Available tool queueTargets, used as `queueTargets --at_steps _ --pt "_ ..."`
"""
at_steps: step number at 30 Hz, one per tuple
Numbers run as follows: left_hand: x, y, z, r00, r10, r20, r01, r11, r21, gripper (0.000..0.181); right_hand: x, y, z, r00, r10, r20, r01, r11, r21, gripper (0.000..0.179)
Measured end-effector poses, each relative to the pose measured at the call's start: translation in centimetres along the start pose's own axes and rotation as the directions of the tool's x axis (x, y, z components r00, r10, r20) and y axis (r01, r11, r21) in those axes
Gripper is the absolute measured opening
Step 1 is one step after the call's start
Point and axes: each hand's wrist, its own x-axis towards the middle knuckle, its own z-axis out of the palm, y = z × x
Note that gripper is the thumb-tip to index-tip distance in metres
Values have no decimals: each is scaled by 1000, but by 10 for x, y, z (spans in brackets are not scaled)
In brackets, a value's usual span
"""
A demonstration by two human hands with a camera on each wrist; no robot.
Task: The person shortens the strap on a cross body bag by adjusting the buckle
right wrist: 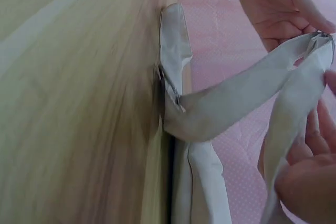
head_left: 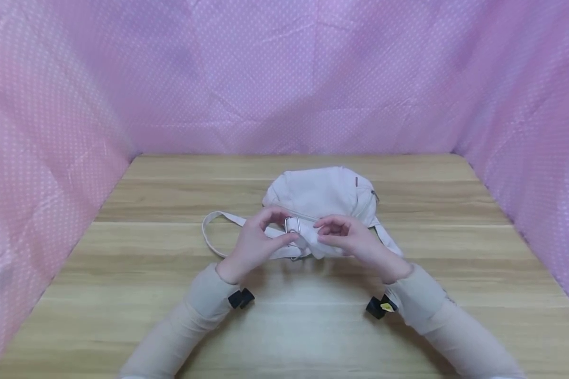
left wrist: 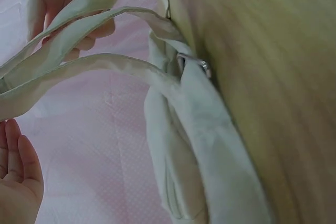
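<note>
A white fabric bag [head_left: 317, 189] lies on the table, with its strap [head_left: 225, 217] looped out to the left. Above the bag's near side, my left hand [head_left: 258, 237] pinches a metal strap buckle [head_left: 292, 225] between thumb and fingers. My right hand [head_left: 353, 239] is just to the right, its thumb and fingers on the raised strap. The right wrist view shows the strap [right wrist: 294, 103] rising from the bag to the buckle [right wrist: 321, 35] and down past my right hand [right wrist: 312, 166]. In the left wrist view, my left hand [left wrist: 21, 177] is partly cut off.
The bag rests on a wood-grain table [head_left: 123, 295]. Pink dotted cloth [head_left: 284, 79] hangs behind the table and along both sides. Another strap part [head_left: 386, 237] trails off the bag's right side. Black wrist devices [head_left: 241, 298] sit at the sleeves.
</note>
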Motion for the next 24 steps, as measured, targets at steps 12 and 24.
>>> queueTargets --at_steps 12,24 --pt "8 16 -15 989 133 -56 -135 990 -28 40 4 -20 6 995 -94 35 96 993 -65 18" --pt "8 25 -22 971 235 42 -234 972 -27 39 2 -28 -4 986 -166 26 167 984 -55 15"
